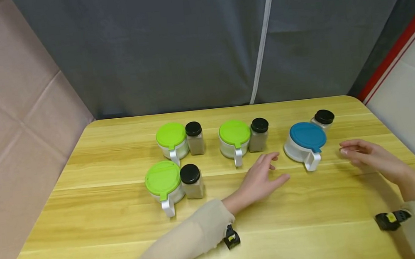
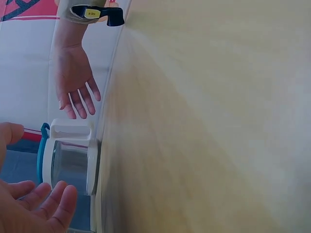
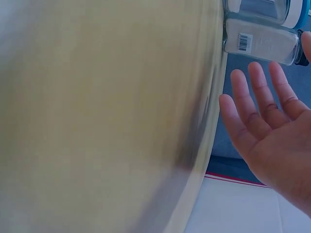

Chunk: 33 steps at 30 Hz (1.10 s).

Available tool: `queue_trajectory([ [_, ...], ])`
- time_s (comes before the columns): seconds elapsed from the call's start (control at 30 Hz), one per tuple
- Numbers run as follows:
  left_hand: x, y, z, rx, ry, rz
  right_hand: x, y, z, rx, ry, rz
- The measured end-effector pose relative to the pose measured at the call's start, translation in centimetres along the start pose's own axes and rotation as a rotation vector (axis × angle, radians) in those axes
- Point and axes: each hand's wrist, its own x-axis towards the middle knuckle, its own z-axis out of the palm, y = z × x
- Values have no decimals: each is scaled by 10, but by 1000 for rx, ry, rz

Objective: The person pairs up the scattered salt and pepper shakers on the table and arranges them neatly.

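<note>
We see the blue-lidded jar standing upright on the right half of the wooden table, toward the far side, its white handle pointing to the near edge. Both hands flank it without touching. The left hand lies just left of the jar, palm low over the wood, fingers straight and loosely spread, holding nothing. The right hand hovers to the jar's right, a little farther off, fingers relaxed and slightly parted, likewise empty. In the left wrist view the jar's clear body and white handle show between the two open hands; in the right wrist view the fingers are extended near a spice bottle with a barcode label.

That bottle, black-capped, stands just behind the blue-lidded jar on its far right side — touching or nearly so, we cannot tell which. Left of it, in the same far row, sits a green-lidded jar with a second black-capped bottle just beside it on the right, then another green-lidded jar with its own bottle. Nearer and farther left stands a third green-lidded jar, paired with a bottle on its right. A dark curtain hangs behind the table.
</note>
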Motion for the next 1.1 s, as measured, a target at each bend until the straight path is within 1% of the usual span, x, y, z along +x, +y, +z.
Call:
queue_trajectory([
  [0.23, 16, -1, 8, -28, 11, -64, 13, -8, 0, 37, 31, -17],
  [0.33, 21, -2, 11, -46, 15, -92, 18, -6, 0, 59, 50, -15],
  [0.43, 27, -3, 14, -62, 27, -112, 26, 4, 0, 90, 77, -16],
  [0.53, 32, -4, 17, -51, 36, -128, 35, 23, -2, 147, 85, -21],
  [0.63, 38, -5, 20, -33, 42, -139, 44, 40, -4, 241, 109, -29],
  [0.7, 43, -4, 21, -28, 45, -148, 50, 48, -6, 301, 122, -48],
  [0.73, 45, -4, 22, -28, 48, -154, 53, 51, -6, 339, 144, -50],
  [0.87, 54, -1, 25, -35, 53, -176, 64, 55, -9, 388, 174, -55],
  [0.97, 59, 0, 27, -55, 54, -185, 72, 55, -10, 396, 196, -50],
  [1.1, 63, -1, 30, -91, 48, -198, 80, 54, -9, 432, 218, -79],
])
